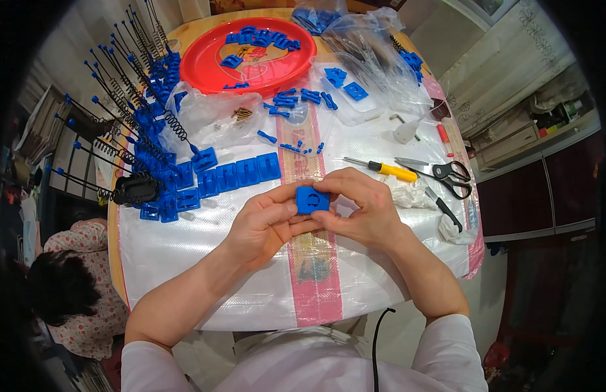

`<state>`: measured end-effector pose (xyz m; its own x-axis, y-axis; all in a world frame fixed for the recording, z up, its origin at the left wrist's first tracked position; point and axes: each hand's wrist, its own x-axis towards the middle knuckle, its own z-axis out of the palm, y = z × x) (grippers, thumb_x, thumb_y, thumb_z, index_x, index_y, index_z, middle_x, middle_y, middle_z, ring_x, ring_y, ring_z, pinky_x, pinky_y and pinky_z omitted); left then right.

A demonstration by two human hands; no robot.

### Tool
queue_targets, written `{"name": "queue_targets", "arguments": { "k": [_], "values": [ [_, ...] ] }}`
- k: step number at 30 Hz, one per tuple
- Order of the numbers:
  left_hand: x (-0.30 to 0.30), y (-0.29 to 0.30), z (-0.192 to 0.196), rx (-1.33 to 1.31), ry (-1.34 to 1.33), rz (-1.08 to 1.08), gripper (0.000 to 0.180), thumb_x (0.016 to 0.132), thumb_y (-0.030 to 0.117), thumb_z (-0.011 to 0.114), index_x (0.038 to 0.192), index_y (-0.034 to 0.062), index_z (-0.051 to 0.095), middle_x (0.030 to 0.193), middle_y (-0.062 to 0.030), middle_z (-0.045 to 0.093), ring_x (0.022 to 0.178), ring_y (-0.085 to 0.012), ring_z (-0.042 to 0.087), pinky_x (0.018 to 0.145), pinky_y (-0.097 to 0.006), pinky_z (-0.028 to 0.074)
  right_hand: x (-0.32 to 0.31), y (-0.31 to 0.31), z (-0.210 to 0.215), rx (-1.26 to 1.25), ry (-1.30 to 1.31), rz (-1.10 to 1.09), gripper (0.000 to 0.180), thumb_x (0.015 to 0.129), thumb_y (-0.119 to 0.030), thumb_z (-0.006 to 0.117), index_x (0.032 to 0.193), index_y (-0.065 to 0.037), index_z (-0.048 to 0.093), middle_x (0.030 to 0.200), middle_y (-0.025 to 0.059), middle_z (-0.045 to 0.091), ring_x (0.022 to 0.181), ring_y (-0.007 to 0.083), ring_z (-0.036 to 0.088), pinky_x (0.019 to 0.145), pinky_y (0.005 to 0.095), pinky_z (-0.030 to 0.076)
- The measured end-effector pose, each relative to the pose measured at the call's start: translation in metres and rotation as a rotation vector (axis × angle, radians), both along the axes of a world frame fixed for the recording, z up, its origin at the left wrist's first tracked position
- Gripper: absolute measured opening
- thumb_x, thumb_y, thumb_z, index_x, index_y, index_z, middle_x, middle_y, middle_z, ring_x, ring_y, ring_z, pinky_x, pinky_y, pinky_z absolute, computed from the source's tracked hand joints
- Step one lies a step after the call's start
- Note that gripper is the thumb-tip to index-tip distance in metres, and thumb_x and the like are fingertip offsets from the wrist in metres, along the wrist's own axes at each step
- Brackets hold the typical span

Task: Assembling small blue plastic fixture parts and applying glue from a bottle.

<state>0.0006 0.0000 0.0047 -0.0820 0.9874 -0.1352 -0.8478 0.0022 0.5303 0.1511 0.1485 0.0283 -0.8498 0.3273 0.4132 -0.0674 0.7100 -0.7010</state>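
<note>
Wore a white shirt (303, 362) closest to the camera, with both forearms stretched out over a white plastic sheet (251, 294). Held a small blue block (304, 202) up between left hand (260, 223) and right hand (369, 208), above the sheet's pink strip (316, 315). Pinched its left edge with left thumb on top and fingers beneath; pinched its right side between right thumb and forefinger. Showed a rounded cut-out on its upper face. Had a row of flat blue pieces (247, 172) just beyond the left hand, tiny blue bits (297, 149) past the block, and a yellow-handled screwdriver (399, 172), scissors (440, 170), a black-handled knife (449, 215) and crumpled tissue (411, 194) to the right. Kept a red basin (277, 68) with more blue parts farther out, and crowded blue stands with black springs (175, 124) at left. Risked dropping the block through slack or uneven fingertip pressure, knocking the screwdriver through a careless turn of the right knuckles, or scattering the tiny bits through too long a reach. Could not see the block's underside, covered by fingers, nor tell anything of the cut-out's depth. Could barely make out the contents of the cloudy plastic bags (381, 62) at the far side, nor separate the stands in their tangle.
</note>
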Motion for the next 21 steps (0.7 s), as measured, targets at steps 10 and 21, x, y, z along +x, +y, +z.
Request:
{"name": "queue_targets", "arguments": {
  "k": [10,21],
  "values": [
    [0.0007,0.0010,0.0022,-0.005,0.012,0.004,0.045,0.096,0.003,0.051,0.139,-0.0090,0.042,0.129,-0.0228,0.057,0.121,-0.0338,0.058,0.107,-0.047,0.046,-0.0003,-0.0007,0.0000,0.003,0.004,-0.005,0.042,0.069,-0.005,0.081,0.109,-0.004,0.069,0.100,0.0110,0.068,0.080,0.0183,0.068,0.070,0.0281,0.057],
    [0.0000,0.0015,0.0014,0.003,0.008,-0.009,0.046,0.096,0.005,0.043,0.139,-0.0118,0.039,0.131,-0.0250,0.055,0.123,-0.0351,0.057,0.109,-0.047,0.045,-0.0007,-0.0012,0.0002,0.028,0.016,-0.009,0.041,0.071,-0.011,0.081,0.109,-0.005,0.069,0.098,0.0099,0.067,0.077,0.0189,0.067,0.068,0.0293,0.056]
  ]
}}
